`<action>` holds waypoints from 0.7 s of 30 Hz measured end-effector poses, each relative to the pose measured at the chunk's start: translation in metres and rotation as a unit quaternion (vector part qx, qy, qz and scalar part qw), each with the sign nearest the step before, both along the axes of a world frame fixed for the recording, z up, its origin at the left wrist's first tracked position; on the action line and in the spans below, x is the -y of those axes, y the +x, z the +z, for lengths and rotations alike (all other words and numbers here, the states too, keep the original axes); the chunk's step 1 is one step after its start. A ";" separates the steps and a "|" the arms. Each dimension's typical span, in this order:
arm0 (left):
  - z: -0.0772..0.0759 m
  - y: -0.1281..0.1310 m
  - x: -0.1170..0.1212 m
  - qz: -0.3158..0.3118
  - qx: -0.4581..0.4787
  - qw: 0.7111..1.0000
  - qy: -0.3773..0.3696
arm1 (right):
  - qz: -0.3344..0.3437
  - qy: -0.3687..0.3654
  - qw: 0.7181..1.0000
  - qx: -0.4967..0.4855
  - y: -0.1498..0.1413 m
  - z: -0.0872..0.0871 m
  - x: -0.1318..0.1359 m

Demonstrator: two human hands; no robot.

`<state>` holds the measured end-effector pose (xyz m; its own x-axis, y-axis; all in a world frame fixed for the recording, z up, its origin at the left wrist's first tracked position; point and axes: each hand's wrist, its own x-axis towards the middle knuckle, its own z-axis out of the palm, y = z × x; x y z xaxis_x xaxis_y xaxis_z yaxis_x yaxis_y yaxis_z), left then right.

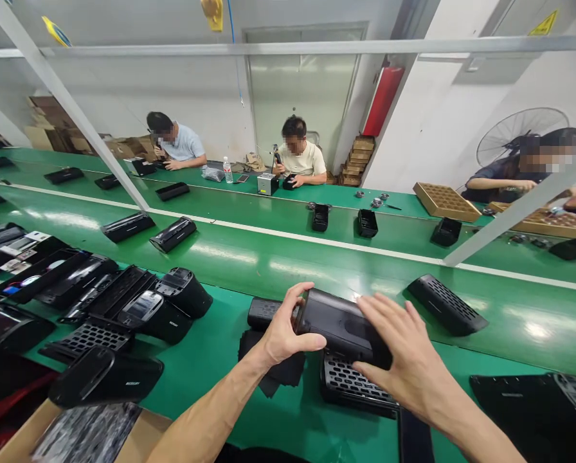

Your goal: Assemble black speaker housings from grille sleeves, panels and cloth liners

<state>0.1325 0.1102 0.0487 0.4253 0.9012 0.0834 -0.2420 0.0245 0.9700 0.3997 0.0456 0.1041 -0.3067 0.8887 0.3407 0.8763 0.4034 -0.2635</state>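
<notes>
A black plastic housing (339,321) is held tilted just above the green bench, between my two hands. My left hand (285,328) grips its left end, thumb along the front and fingers over the far edge. Around the right end is my right hand (398,347), its fingers over the top and its thumb at the lower edge. Beneath the housing lies a black perforated grille part (350,379). Another black slotted part (263,313) and a dark cloth (281,370) lie behind and below my left hand.
Several black housings (165,315) crowd the left side. An open cardboard box (148,427) stands at lower left. One perforated housing (445,305) rests on the green conveyor (278,257); another housing (524,405) is at right. Metal posts (490,231) cross the view. Co-workers sit across the line.
</notes>
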 end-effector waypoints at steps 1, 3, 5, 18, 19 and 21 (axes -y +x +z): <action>-0.003 -0.002 0.001 0.001 0.013 1.000 -0.002 | -0.025 -0.014 0.998 -0.048 0.008 -0.004 0.004; -0.007 -0.006 0.002 0.008 0.042 0.999 -0.005 | -0.084 -0.068 0.978 -0.179 0.024 -0.015 0.013; -0.008 -0.010 0.001 0.012 0.055 0.998 -0.004 | -0.118 -0.142 0.933 -0.308 0.034 -0.028 0.021; -0.017 0.000 -0.010 0.039 -0.012 0.999 0.014 | -0.168 -0.160 0.789 -0.569 0.011 -0.049 0.023; -0.019 0.000 -0.012 0.045 -0.036 0.998 0.011 | -0.183 -0.176 0.770 -0.585 0.011 -0.050 0.022; -0.022 -0.002 -0.018 0.050 -0.085 0.995 0.010 | -0.213 -0.235 0.719 -0.619 0.010 -0.050 0.018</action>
<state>0.1306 0.1281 0.0265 0.3425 0.9388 0.0365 -0.0753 -0.0113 0.9971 0.4100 0.0271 0.0541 0.3065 0.9184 -0.2502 -0.1284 -0.2206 -0.9669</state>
